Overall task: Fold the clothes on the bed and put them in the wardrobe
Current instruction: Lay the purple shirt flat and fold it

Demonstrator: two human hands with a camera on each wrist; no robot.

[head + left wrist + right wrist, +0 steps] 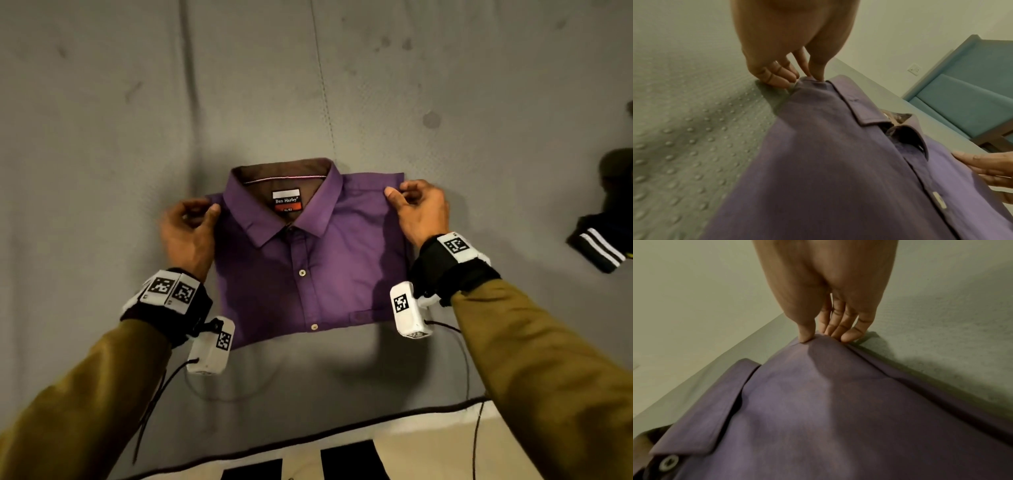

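Note:
A purple button-up shirt [308, 260] lies folded into a rectangle on the grey bed [102, 120], collar away from me and label showing. My left hand [191, 222] pinches its far left shoulder corner between thumb and fingers; the left wrist view shows the hand [797, 71] gripping that corner of the shirt [828, 170]. My right hand [418, 209] pinches the far right shoulder corner, thumb on top; the right wrist view shows the hand [830, 324] with its fingers tucked under the edge of the shirt [818, 418].
A dark garment with white stripes [599, 246] lies on the bed at the right edge. The bed's front edge [308, 438] runs near me. A teal headboard [966, 91] stands past the shirt against a pale wall.

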